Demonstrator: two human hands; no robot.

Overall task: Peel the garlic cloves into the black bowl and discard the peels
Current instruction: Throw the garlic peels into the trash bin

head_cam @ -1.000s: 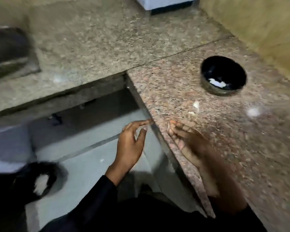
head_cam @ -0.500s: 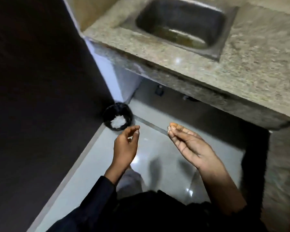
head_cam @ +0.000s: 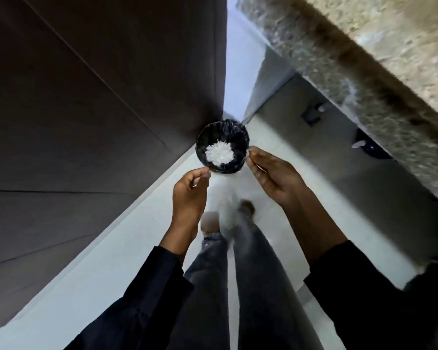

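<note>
A small black-lined bin (head_cam: pixel 223 147) stands on the floor in the corner, with crumpled white waste (head_cam: pixel 219 153) in it. My left hand (head_cam: pixel 190 195) hovers just in front of the bin's near rim, thumb and forefinger pinching a thin pale garlic peel (head_cam: pixel 200 169). At the bin's right rim is my right hand (head_cam: pixel 273 178), its fingertips bunched together on a small bit of peel that is barely visible. The black bowl and the garlic cloves are out of view.
A dark brown panel (head_cam: pixel 99 109) fills the left side. The granite counter edge (head_cam: pixel 364 79) runs diagonally across the upper right. My legs (head_cam: pixel 238 261) and feet stand on the pale tiled floor (head_cam: pixel 127 248) below the hands.
My view has swung from the counter and black bowl down to the floor bin. Both hands have moved with their pinched peels up to the bin's rim.
</note>
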